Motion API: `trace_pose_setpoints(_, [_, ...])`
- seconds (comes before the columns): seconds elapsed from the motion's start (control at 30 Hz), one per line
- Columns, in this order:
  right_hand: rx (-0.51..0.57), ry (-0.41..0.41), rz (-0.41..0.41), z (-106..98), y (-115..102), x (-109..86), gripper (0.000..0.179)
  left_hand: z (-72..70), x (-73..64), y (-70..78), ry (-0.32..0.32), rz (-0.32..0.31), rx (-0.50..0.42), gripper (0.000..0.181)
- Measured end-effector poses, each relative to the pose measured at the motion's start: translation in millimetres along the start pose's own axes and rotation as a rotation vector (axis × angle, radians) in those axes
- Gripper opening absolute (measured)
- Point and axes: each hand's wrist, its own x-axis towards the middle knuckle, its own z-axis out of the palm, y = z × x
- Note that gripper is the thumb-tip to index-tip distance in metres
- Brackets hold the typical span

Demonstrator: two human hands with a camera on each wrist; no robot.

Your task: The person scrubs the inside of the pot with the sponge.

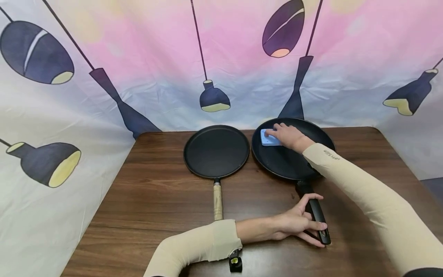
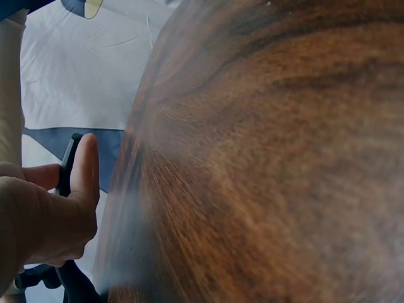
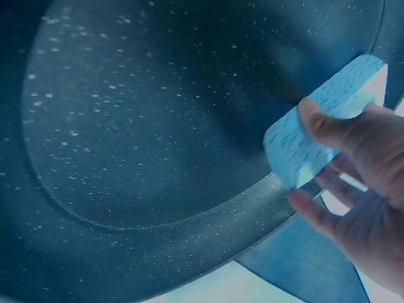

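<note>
A large black frying pan [image 1: 283, 161] lies at the back right of the table. Inside it, near the left rim, my right hand [image 1: 288, 136] holds a blue sponge [image 1: 270, 137]. The right wrist view shows the thumb on one face of the sponge [image 3: 322, 120] and fingers at its other side; light specks dot the pan's inner surface [image 3: 145, 126]. My left hand [image 1: 294, 225] holds the pan's black handle [image 1: 316, 213] between thumb and fingers. That handle [image 2: 68, 165] stands between thumb and finger in the left wrist view.
A flat round black pan [image 1: 217, 152] with a wooden handle [image 1: 217, 202] lies left of the frying pan. My left forearm crosses near that handle's end. The brown wooden table [image 1: 152, 192] ends at a printed cloth backdrop [image 1: 166, 84].
</note>
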Motion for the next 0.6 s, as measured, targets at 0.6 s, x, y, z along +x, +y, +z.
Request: trace_pose_setpoints(0.6, [-0.179, -0.059, 0.312, -20, 31, -19.2, 0.041, 1.3, -4.8, -5.5, 0.06, 0.097, 0.028, 0.068])
